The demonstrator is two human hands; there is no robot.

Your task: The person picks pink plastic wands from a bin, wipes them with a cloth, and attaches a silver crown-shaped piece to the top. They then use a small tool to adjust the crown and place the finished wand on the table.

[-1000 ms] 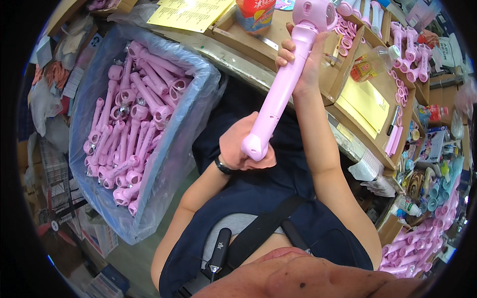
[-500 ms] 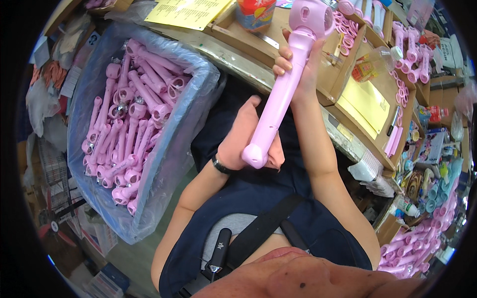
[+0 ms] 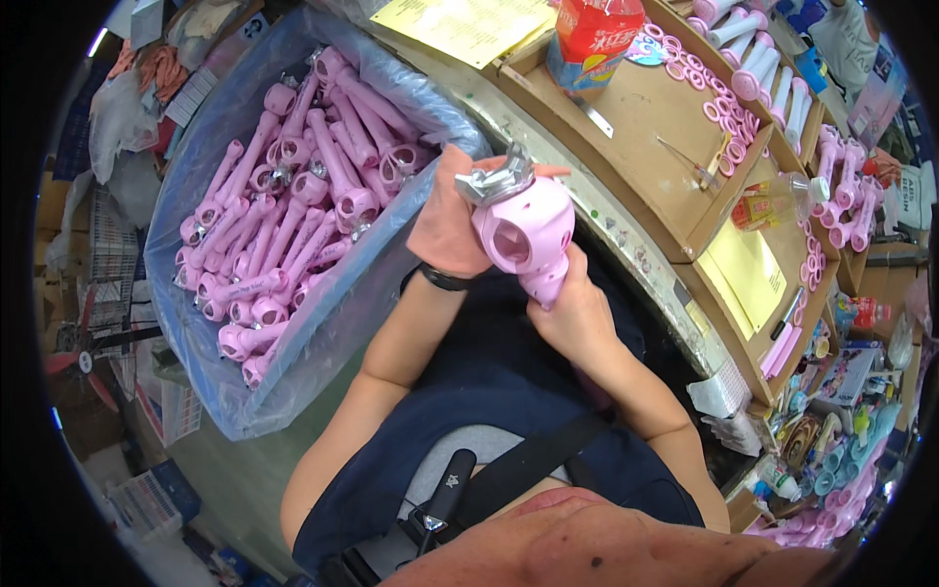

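A pink toy wand is held before my chest, its round, hollow head turned up toward me. A silver crown-shaped piece sits at the top of the head. My left hand, in a salmon-coloured glove, is closed round the head's far left side by the silver piece; most of its fingers are hidden. My bare right hand grips the wand just below the head, and the rest of the handle is hidden behind that hand and forearm.
At my left stands a bin lined with blue plastic, heaped with similar pink wands. The workbench carries cardboard trays with pink rings, a screwdriver, yellow sheets and drink bottles.
The wand has come down and turned, so its head now faces me. My right hand has lowered toward my body, and my left hand has gone from the handle's end to the head.
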